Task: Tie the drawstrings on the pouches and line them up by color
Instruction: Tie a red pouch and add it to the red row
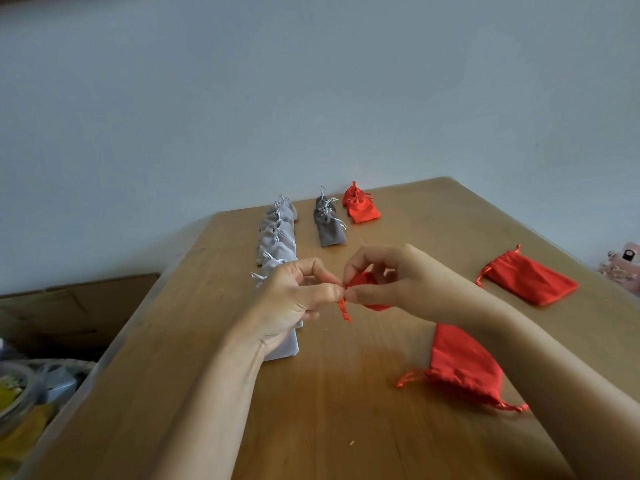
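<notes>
Red pouch (369, 281) is held above the wooden surface (346, 427), near its middle, in the head view. The left hand (294, 303) pinches the red drawstring (343, 310) at the pouch's neck, fingers (322, 292) curled. The right hand (398, 278) grips pouch and cord together. At the far end run three rows: light grey pouches (277, 237) on the left, dark grey pouches (329, 226) in the middle and tied red pouches (360, 207) on the right. A loose near pouch (464, 368) lies under the right forearm. Another loose pouch (530, 278) lies far right.
</notes>
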A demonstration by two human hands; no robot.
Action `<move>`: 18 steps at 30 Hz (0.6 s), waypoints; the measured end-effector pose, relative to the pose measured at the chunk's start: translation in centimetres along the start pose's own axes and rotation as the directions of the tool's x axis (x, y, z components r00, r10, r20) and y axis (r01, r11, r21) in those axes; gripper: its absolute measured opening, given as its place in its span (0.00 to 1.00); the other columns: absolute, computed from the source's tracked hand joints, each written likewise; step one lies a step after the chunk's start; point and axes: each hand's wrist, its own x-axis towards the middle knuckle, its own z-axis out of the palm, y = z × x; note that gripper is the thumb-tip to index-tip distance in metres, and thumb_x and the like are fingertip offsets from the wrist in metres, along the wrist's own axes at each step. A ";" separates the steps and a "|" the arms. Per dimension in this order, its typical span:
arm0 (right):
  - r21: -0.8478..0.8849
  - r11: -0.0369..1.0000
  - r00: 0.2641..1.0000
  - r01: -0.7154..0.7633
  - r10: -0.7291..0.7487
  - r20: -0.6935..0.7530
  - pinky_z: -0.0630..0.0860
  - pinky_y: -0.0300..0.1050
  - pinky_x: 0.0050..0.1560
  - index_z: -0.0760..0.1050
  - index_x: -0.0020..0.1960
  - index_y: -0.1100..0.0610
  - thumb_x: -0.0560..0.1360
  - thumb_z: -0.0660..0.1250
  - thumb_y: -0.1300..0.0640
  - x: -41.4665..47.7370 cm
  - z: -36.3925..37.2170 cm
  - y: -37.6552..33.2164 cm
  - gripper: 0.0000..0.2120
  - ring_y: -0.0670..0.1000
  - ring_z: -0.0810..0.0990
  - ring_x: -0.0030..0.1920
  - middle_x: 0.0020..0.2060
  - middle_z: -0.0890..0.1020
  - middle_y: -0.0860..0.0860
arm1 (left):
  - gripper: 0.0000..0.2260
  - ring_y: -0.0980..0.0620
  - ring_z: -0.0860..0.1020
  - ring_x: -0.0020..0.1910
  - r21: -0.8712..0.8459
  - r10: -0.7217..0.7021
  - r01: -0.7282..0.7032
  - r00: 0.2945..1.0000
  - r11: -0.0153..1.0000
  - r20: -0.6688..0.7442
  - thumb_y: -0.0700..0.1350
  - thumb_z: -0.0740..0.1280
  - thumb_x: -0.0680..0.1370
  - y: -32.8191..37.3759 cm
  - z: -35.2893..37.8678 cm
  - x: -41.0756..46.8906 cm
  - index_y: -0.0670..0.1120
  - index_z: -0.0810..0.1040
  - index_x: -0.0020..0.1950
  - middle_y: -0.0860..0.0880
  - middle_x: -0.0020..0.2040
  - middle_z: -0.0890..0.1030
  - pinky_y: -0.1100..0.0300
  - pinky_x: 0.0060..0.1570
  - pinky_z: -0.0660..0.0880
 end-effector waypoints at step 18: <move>0.391 0.920 0.980 0.004 0.074 -0.184 0.77 0.50 0.43 0.77 0.44 0.59 0.72 0.71 0.68 -0.2 2.1 -1.1 0.06 0.48 0.80 0.37 0.35 0.83 0.50 | 0.10 0.60 0.65 0.22 -0.090 0.164 -0.171 0.983 0.981 -0.083 0.37 0.69 0.65 0.6 0.3 0.0 0.50 0.78 0.27 0.53 0.25 0.72 0.69 0.23 0.59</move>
